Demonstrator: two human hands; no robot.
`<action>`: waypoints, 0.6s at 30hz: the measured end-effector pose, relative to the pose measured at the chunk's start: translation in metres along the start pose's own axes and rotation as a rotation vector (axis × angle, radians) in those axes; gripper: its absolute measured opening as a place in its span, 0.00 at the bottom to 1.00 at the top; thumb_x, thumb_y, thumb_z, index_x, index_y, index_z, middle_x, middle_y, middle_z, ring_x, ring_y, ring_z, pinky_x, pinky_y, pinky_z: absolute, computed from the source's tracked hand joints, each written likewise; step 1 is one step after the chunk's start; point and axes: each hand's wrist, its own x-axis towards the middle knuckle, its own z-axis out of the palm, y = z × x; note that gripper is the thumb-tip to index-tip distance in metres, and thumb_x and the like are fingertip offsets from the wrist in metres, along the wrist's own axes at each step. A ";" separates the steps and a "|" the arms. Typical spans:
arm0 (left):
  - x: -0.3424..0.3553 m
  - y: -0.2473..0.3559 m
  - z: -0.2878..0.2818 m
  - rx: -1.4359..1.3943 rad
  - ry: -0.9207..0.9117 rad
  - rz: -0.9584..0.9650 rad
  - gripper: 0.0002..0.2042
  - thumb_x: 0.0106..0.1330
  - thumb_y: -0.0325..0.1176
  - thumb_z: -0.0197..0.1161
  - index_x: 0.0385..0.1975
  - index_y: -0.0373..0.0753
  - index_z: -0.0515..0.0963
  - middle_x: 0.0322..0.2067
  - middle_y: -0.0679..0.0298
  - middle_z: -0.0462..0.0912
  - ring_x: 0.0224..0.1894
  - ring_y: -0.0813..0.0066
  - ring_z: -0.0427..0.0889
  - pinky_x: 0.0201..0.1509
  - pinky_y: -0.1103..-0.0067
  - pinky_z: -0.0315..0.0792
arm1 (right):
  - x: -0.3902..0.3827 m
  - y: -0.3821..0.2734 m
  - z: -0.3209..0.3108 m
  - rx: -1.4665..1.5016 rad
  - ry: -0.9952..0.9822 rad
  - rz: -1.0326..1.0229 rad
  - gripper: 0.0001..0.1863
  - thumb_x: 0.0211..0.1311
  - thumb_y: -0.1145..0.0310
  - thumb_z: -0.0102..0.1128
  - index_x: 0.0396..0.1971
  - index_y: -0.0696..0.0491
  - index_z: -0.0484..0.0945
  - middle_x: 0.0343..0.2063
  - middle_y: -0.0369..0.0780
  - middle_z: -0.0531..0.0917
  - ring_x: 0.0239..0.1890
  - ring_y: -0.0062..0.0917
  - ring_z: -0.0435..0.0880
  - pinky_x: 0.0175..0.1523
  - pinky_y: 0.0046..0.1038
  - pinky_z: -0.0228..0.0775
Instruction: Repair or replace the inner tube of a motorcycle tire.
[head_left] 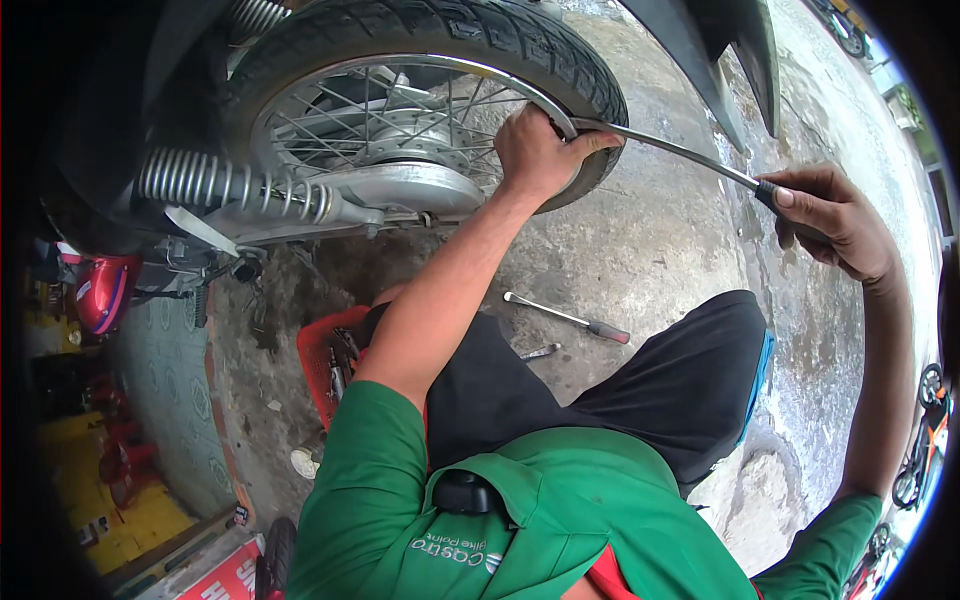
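Observation:
A motorcycle's spoked wheel (415, 135) with a black tyre (585, 70) stands upright in front of me. My left hand (543, 155) is closed round the wheel's near right rim. Its fingers reach inside the rim and are partly hidden, and its thumb lies across the tyre. My right hand (838, 222) grips the dark handle of a long metal tyre lever (690, 153), out to the right. The lever's far tip meets the tyre's edge beside my left thumb. Just where the tip sits under the tyre bead I cannot tell.
Between my knees a second lever (555, 312) with a dark and red handle lies on the stained concrete floor (660, 250). A short metal tool (541, 352) is near it. A red basket (317, 365) of tools stands left. A coil-spring shock absorber (235, 187) flanks the wheel.

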 end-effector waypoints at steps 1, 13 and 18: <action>0.000 0.000 0.001 0.015 0.000 -0.006 0.27 0.39 0.63 0.82 0.25 0.44 0.86 0.23 0.64 0.87 0.27 0.60 0.88 0.31 0.67 0.78 | 0.003 0.003 -0.003 0.015 -0.006 -0.007 0.20 0.69 0.59 0.67 0.50 0.60 0.83 0.21 0.39 0.84 0.12 0.10 0.73 0.14 0.13 0.55; 0.001 0.002 -0.002 -0.006 -0.045 -0.081 0.24 0.42 0.58 0.84 0.25 0.43 0.86 0.25 0.63 0.88 0.29 0.60 0.88 0.34 0.67 0.78 | -0.046 0.036 0.163 0.600 -0.117 0.080 0.21 0.71 0.58 0.64 0.53 0.58 0.75 0.21 0.33 0.75 0.18 0.13 0.71 0.19 0.17 0.57; 0.014 0.014 -0.020 -0.043 -0.121 -0.061 0.20 0.47 0.48 0.84 0.26 0.38 0.87 0.24 0.66 0.88 0.27 0.71 0.85 0.34 0.73 0.77 | -0.038 0.041 0.139 0.833 -0.175 0.095 0.21 0.74 0.59 0.59 0.57 0.57 0.70 0.19 0.31 0.71 0.17 0.13 0.68 0.18 0.18 0.55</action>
